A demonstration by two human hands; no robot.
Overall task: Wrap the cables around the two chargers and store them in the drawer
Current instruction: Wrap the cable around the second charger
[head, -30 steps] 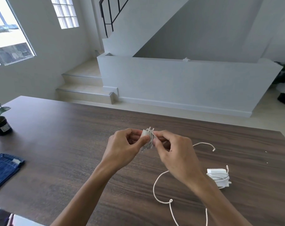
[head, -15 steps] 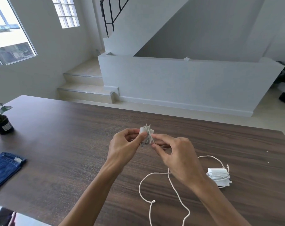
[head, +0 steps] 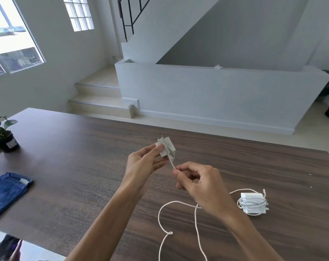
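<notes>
Since a moment ago, my right hand (head: 201, 183) has drawn down and away from the charger (head: 166, 148), and the two hands now sit apart above the dark wood tabletop (head: 75, 157). My left hand (head: 143, 164) holds the small white charger up between thumb and fingers, a few turns of cable crossing its body and its prongs pointing away from me. My right hand, knuckles up and fingers curled, pinches the white cable (head: 178, 219) just below the charger, keeping a short taut stretch between the two hands. From there the loose cable falls under my right wrist and loops across the tabletop toward the near edge. To the right of that hand, lying flat and well apart from it, rests the second charger (head: 253, 203), its cable already wound round it. At far left lie folded jeans (head: 7, 193) and a potted plant (head: 2, 135).
</notes>
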